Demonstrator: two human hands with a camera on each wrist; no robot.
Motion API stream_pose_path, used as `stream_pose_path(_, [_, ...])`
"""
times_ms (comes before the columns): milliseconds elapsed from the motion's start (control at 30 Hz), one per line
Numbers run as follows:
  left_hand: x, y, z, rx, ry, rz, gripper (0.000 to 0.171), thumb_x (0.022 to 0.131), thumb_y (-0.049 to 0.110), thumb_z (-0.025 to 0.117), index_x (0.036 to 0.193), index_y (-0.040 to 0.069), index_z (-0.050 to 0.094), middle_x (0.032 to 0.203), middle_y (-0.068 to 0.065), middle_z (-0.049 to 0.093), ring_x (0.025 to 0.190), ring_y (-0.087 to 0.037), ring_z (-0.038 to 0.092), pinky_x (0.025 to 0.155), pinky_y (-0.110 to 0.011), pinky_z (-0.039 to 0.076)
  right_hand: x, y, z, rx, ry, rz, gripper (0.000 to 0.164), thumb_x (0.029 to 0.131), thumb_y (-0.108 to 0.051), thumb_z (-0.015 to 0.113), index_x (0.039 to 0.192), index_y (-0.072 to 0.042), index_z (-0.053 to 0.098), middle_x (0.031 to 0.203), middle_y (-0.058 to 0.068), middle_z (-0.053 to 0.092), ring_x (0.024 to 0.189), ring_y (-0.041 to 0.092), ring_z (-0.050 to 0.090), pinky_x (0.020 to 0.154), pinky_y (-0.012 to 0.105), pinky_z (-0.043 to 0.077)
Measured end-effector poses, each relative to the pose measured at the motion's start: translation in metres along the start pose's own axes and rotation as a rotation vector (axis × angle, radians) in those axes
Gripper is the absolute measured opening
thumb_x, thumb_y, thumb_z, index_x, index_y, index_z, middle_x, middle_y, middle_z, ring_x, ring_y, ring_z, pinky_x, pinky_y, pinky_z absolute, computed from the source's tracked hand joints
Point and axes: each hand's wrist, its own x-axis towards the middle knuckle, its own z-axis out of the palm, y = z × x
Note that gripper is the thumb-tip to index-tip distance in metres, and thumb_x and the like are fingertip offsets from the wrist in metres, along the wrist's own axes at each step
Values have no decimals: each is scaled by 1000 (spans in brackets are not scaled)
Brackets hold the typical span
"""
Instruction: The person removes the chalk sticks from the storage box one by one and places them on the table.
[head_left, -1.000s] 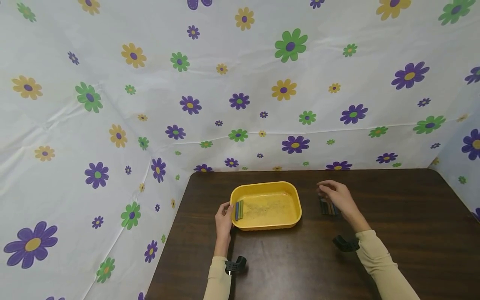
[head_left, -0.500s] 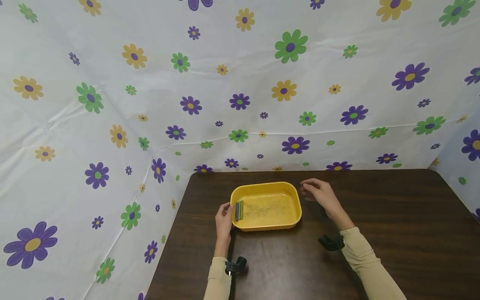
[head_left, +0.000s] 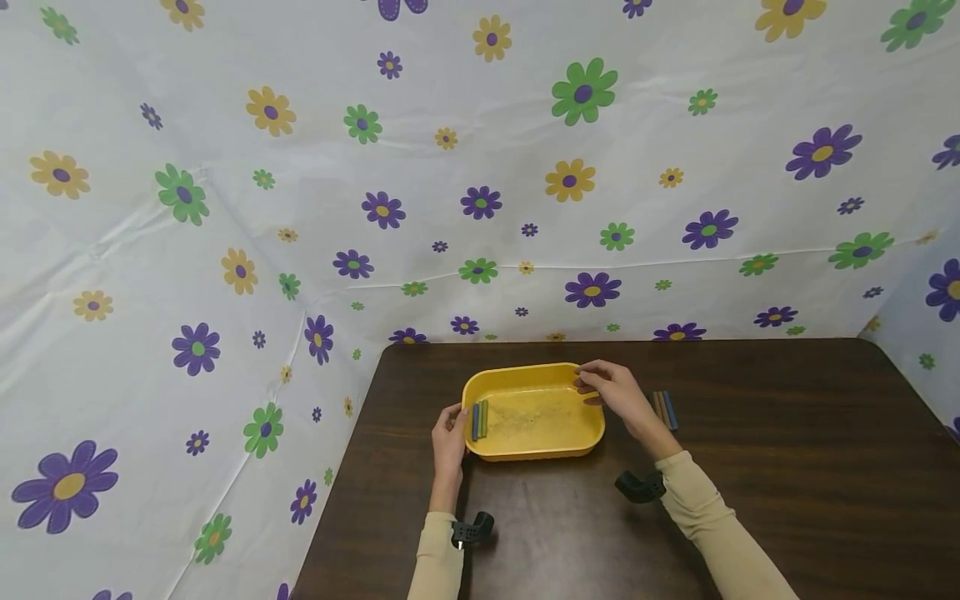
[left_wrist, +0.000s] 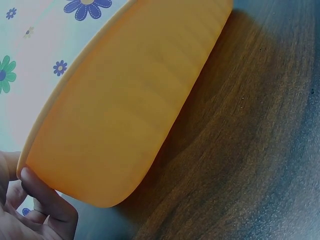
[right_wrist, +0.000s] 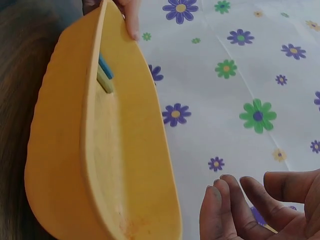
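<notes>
My left hand pinches the left end of the yellow plastic tray, thumb and fingers at its rim in the left wrist view. Inside, against that end, lie a blue chalk stick and green chalk sticks side by side. My right hand hovers over the tray's right end. In the right wrist view its fingers are loosely bent, with a gap to the thumb and nothing visible between them; the fingertips look smudged. Right of the tray, brown and blue chalk sticks lie on the table, partly behind the hand.
The dark wooden table runs back to a white cloth printed with flowers, which also hangs at the left and right. Black camera mounts sit on both wrists. Grey smudges mark the tray's floor.
My right hand has moved left from above the loose chalk sticks to over the tray's right end, uncovering part of those sticks. My left hand and the tray have stayed put.
</notes>
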Motion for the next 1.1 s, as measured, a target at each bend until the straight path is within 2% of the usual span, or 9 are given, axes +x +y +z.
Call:
stream_pose_path(300, [2,1,0,8,11,-10,31,106,19,62,129,-1,66,79,-7,54,51,-10,41,46,-22,37,4,-1,15,25,-28,-26,33,109,-14,54,129,11,61,114,25,69,104,37,69,94,56,54])
stream_pose_path(467, [2,1,1,11,14,-7,30,106,19,62,128,-1,66,80,-7,56,51,-10,42,47,-23,38,6,-2,25,26,-40,-19,34,109,-15,54,129,11,60,114,25,69,108,42,67,94,55,54])
stream_pose_path(667, [3,0,2,28,29,-22,29,106,20,63,126,1,67,81,-8,56,51,-9,42,46,-21,37,8,-2,37,22,-54,-15,33,109,-13,54,129,12,60,112,23,70,110,46,65,89,47,58])
stream_pose_path(900, [2,0,3,23,31,-37,28,106,21,63,126,2,67,83,-8,55,53,-10,41,47,-21,36,6,-2,48,59,-88,-32,30,109,-12,54,126,11,62,111,24,69,101,35,69,87,48,58])
stream_pose_path(1100, [2,1,3,22,29,-35,28,106,20,62,126,2,67,82,-7,54,53,-10,41,47,-21,36,9,-1,58,58,-105,-45,32,108,-11,54,127,13,61,112,26,69,108,46,65,86,48,59])
